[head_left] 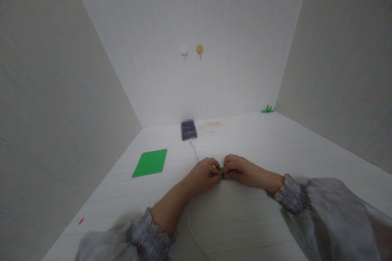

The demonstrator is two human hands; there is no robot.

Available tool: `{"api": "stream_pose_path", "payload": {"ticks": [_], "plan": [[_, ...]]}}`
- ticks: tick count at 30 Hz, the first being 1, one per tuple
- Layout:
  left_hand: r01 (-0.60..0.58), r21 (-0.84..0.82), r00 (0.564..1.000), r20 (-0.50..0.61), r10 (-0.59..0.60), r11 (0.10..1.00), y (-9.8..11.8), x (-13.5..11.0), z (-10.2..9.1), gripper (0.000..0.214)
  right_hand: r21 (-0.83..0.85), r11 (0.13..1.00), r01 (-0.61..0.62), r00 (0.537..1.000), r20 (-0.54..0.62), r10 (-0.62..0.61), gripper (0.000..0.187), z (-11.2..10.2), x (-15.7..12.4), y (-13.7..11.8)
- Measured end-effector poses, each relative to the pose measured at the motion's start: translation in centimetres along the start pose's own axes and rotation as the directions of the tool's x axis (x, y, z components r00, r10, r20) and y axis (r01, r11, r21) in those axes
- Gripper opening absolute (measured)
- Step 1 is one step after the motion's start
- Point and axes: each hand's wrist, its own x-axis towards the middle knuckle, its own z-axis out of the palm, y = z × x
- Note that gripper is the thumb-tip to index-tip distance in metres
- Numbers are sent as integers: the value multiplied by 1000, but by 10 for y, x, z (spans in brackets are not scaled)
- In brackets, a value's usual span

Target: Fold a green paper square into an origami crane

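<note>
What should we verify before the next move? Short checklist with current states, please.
1. Left hand and right hand both at the small green piece: ok.
2. Piece firmly pinched: cannot tell, fingers hide most of it.
3. Green sheet lying flat, apart from both hands: ok.
4. White cable routed away from the left arm: not ok, it passes beneath; contact unclear.
5. Orange-red scrap away from both hands: ok.
</note>
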Motion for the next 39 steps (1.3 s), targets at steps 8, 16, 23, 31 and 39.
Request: {"api": "stream_pose_path", "payload": {"ticks": [8,16,23,31,39], "plan": [[84,-96,996,-21,-86,992,0,3,1,15,-47,997,-58,995,-83,54,11,8,0,1],[40,-63,999,6,-40,997,0,3,0,17,-30,999,-41,995,-93,38,11,11,-2,6],[52,-93,999,-4,-52,994,-1,3,2,19,-54,997,-55,991,-123,48,13,11,-1,6],[168,-161,984,-26,-174,972,-5,5,7,20,-88,993,-80,989,-131,68,14,16,1,10],[183,-215,982,-16,-190,959,-5,6,8,19,-145,972,-183,982,-77,174,13,17,4,8]]}}
